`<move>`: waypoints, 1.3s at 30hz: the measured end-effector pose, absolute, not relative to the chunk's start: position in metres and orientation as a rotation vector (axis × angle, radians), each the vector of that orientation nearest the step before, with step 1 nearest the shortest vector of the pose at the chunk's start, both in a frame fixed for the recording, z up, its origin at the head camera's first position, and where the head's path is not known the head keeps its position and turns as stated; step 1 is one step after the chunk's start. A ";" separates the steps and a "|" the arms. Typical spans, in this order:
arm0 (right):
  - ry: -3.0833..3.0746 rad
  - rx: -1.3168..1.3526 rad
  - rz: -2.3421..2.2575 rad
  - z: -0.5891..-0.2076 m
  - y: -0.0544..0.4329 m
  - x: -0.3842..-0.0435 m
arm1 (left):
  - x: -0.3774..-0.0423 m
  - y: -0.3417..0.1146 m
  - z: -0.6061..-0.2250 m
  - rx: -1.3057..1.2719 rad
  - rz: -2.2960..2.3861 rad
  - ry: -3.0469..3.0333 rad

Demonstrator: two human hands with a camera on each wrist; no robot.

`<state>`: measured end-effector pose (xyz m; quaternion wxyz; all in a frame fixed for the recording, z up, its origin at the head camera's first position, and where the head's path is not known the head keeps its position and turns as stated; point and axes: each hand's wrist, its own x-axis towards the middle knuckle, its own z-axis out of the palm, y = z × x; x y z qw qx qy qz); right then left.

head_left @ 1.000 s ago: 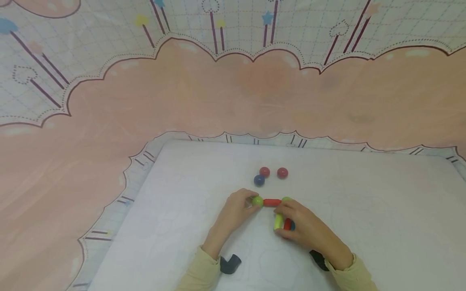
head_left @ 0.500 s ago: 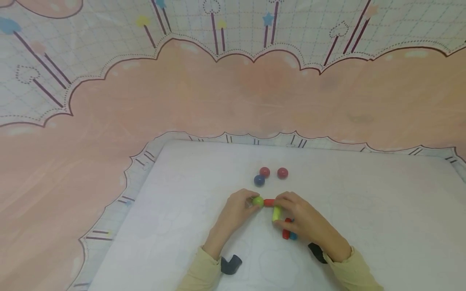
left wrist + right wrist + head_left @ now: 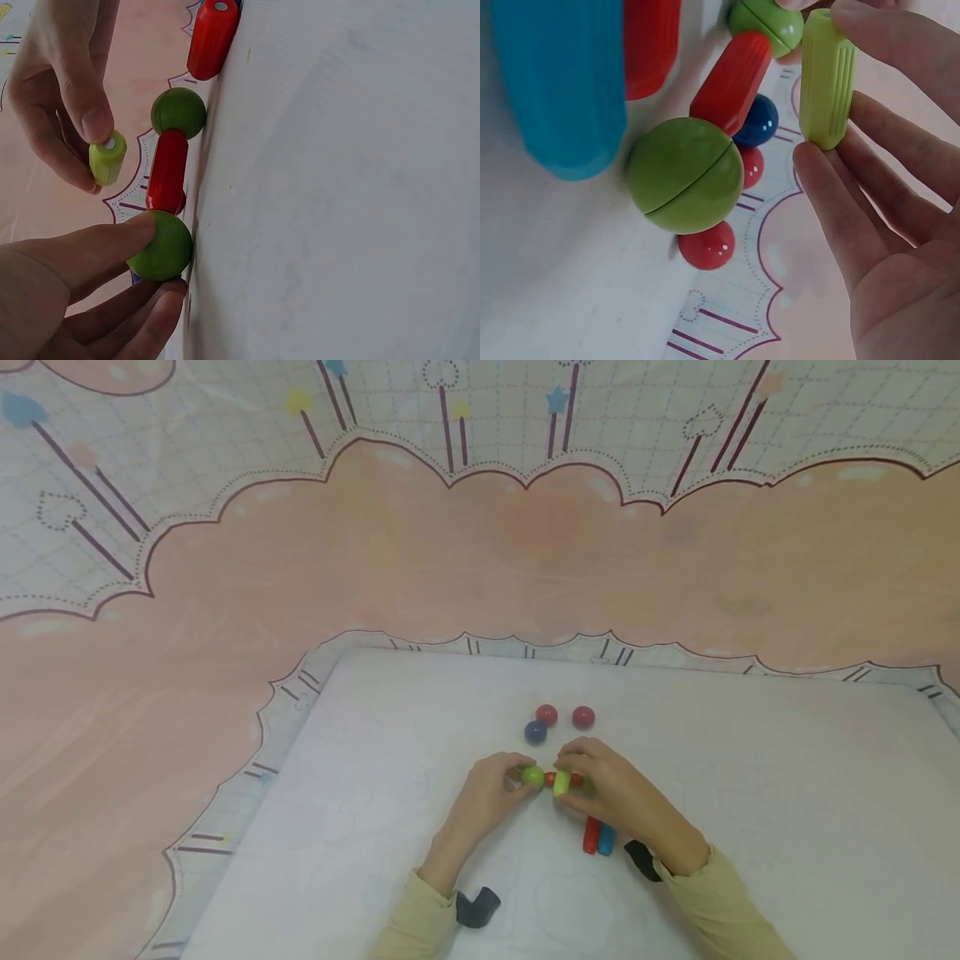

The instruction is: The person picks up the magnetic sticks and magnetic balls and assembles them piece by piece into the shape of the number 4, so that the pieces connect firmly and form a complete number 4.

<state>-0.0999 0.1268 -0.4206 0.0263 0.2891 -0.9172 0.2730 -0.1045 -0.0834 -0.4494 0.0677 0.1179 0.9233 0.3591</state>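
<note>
My left hand (image 3: 486, 789) pinches a green ball (image 3: 160, 247) between thumb and fingers. A red magnetic rod (image 3: 167, 170) joins that ball to a second green ball (image 3: 686, 175), all lying on the white table. My right hand (image 3: 611, 781) pinches a yellow-green magnetic rod (image 3: 826, 79) by its two ends, thumb on one and fingertip on the other. That rod is held above the red one, apart from it in both wrist views, and overlaps it in the head view. The second green ball is mostly hidden behind my right fingers in the head view.
Another red rod (image 3: 591, 835) and a blue rod (image 3: 606, 839) lie side by side near my right wrist. Beyond my hands sit a blue ball (image 3: 536, 732) and two red balls (image 3: 583, 717). A black curved piece (image 3: 477, 908) shows beside the left sleeve.
My right hand has moved left and away from me with the yellow-green rod, now over the joined red rod. The loose red and blue rods are more exposed. My left hand stays nearly still.
</note>
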 end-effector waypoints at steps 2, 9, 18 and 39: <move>-2.824 0.905 0.826 -0.421 0.125 -0.102 | -0.104 -0.083 -0.449 0.346 1.091 2.775; -2.829 0.897 0.781 -0.420 0.122 -0.109 | -0.104 -0.082 -0.450 0.347 1.128 2.753; -2.864 0.860 0.782 -0.418 0.117 -0.115 | -0.104 -0.081 -0.451 0.360 1.140 2.755; -2.789 0.879 0.790 -0.424 0.108 -0.125 | -0.101 -0.079 -0.451 0.342 1.161 2.722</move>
